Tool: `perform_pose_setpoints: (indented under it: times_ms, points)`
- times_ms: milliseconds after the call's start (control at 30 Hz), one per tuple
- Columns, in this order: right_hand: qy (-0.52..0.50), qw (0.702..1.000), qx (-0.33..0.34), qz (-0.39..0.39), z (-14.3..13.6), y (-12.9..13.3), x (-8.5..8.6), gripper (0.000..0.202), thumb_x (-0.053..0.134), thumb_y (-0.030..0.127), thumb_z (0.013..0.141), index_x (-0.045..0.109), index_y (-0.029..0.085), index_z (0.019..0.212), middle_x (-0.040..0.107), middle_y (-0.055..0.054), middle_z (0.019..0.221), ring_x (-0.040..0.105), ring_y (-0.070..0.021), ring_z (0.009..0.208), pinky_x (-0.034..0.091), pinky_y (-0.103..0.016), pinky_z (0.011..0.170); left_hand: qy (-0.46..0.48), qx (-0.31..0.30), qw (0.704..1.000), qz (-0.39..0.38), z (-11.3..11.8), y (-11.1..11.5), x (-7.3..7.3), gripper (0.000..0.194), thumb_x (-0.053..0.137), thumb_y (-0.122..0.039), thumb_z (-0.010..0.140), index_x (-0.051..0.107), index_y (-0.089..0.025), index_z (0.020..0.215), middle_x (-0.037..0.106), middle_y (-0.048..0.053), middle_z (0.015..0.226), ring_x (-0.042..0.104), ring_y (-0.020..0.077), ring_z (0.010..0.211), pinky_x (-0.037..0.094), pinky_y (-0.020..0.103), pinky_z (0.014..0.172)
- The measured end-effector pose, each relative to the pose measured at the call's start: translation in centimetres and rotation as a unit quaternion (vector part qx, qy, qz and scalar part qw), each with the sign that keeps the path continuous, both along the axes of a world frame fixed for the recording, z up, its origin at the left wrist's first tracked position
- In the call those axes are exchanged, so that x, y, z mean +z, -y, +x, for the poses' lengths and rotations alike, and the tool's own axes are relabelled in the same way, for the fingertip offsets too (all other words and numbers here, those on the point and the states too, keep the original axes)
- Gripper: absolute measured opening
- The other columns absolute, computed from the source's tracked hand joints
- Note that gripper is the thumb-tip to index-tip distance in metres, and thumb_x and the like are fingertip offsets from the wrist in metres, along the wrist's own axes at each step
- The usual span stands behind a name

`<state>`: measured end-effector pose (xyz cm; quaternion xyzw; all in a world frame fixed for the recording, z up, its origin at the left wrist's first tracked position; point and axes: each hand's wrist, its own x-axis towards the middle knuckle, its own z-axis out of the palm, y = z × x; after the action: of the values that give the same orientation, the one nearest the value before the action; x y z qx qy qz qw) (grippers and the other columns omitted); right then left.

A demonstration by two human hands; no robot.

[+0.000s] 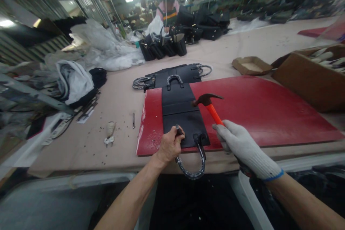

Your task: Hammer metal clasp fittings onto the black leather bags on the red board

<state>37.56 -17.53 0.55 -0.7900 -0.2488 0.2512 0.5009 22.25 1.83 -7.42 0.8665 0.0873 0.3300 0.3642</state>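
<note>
My bare left hand (171,143) grips a short metal punch (178,129) upright on a black leather bag panel (179,115). The punch's lower end is hidden by my fingers. In my gloved right hand (233,137) is a claw hammer (214,113) with an orange handle, its head raised above the panel and apart from the punch. A plastic-wrapped handle (192,175) hangs from the panel's near end over the table edge; another wrapped handle (174,79) lies at its far end. Beneath the panel is a red board (258,107).
More black panels (176,72) with wrapped handles lie beyond the board. A metal rod (133,120) and a pale-handled tool (110,131) lie left among small dark bits. Cardboard boxes (309,79) stand right. Black bags (164,46) and a person (168,7) are at the far side.
</note>
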Motion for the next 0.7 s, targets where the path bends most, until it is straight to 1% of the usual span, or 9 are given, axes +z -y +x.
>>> perform_pose_setpoints:
  times_ms: [67,133,167,233,367,433,533,633,700]
  points:
    - [0.018,0.999,0.004,0.033,-0.7,0.0,1.5,0.034,0.053,0.052,0.095,0.046,0.024,0.077,0.044,0.007,0.055,0.043,-0.0104,0.044,0.036,-0.023,0.041,0.006,0.002,1.000,0.004,0.0,0.1,-0.2,0.012,0.051,-0.013,0.095,0.057,-0.022,0.102,0.070,0.003,0.088,0.071,0.0164,0.075,0.056,0.025,0.072]
    - [0.042,0.998,0.013,0.045,-1.2,0.2,2.5,0.034,0.052,0.052,0.096,0.049,0.024,0.079,0.046,0.006,0.056,0.045,-0.0108,0.045,0.038,-0.024,0.043,0.026,0.008,1.000,0.015,-0.1,0.2,-0.5,0.012,0.052,-0.014,0.096,0.057,-0.022,0.104,0.070,0.003,0.088,0.071,0.0166,0.076,0.057,0.025,0.072]
    - [0.049,0.998,0.018,0.044,-1.5,0.3,2.7,0.034,0.052,0.053,0.097,0.049,0.024,0.080,0.046,0.006,0.056,0.045,-0.0111,0.045,0.038,-0.024,0.043,0.036,0.011,0.999,0.020,-0.1,0.3,-0.6,0.012,0.052,-0.014,0.097,0.057,-0.021,0.105,0.071,0.003,0.089,0.072,0.0166,0.077,0.057,0.025,0.073]
    - [0.051,0.998,0.028,0.037,-2.0,0.8,2.6,0.034,0.052,0.054,0.098,0.052,0.023,0.082,0.047,0.006,0.055,0.046,-0.0115,0.045,0.036,-0.024,0.043,0.052,0.017,0.998,0.026,-0.2,0.5,-0.8,0.012,0.053,-0.015,0.097,0.058,-0.021,0.105,0.071,0.003,0.089,0.072,0.0163,0.077,0.057,0.025,0.073]
    - [0.044,0.999,0.021,0.025,-2.6,1.6,0.7,0.033,0.051,0.054,0.098,0.059,0.023,0.091,0.048,0.006,0.055,0.045,-0.0129,0.044,0.036,-0.026,0.043,0.056,0.039,0.998,0.012,-0.7,0.7,-0.9,0.011,0.055,-0.014,0.097,0.061,-0.021,0.101,0.072,0.003,0.090,0.072,0.0153,0.079,0.057,0.024,0.076]
    - [0.050,0.999,0.001,0.016,-2.4,1.8,-0.6,0.032,0.052,0.053,0.098,0.058,0.023,0.087,0.047,0.005,0.054,0.045,-0.0135,0.045,0.036,-0.027,0.043,0.054,0.060,0.997,0.002,-0.9,0.7,-0.9,0.010,0.057,-0.015,0.096,0.063,-0.020,0.101,0.073,0.003,0.092,0.072,0.0155,0.082,0.057,0.024,0.079]
    - [0.076,0.997,-0.031,-0.007,-1.1,1.8,-2.2,0.035,0.052,0.054,0.097,0.052,0.024,0.079,0.048,0.004,0.054,0.045,-0.0140,0.047,0.034,-0.027,0.044,0.047,0.082,0.995,0.004,-1.3,0.9,-0.8,0.009,0.057,-0.017,0.097,0.066,-0.019,0.101,0.073,0.004,0.093,0.073,0.0162,0.085,0.058,0.025,0.080]
    - [0.104,0.992,-0.052,-0.041,0.5,1.5,-3.2,0.034,0.051,0.053,0.097,0.052,0.024,0.078,0.051,0.003,0.055,0.048,-0.0149,0.048,0.034,-0.027,0.044,0.048,0.085,0.995,0.037,-1.4,1.1,-0.7,0.011,0.056,-0.018,0.099,0.067,-0.019,0.102,0.074,0.005,0.094,0.074,0.0173,0.088,0.060,0.027,0.083]
    - [0.077,0.994,-0.063,-0.051,1.3,1.2,-3.6,0.033,0.050,0.051,0.097,0.050,0.024,0.078,0.051,0.003,0.054,0.048,-0.0149,0.046,0.035,-0.027,0.043,0.057,0.083,0.993,0.064,-1.5,1.2,-0.8,0.011,0.057,-0.017,0.099,0.066,-0.019,0.104,0.075,0.006,0.096,0.075,0.0178,0.090,0.061,0.029,0.084]
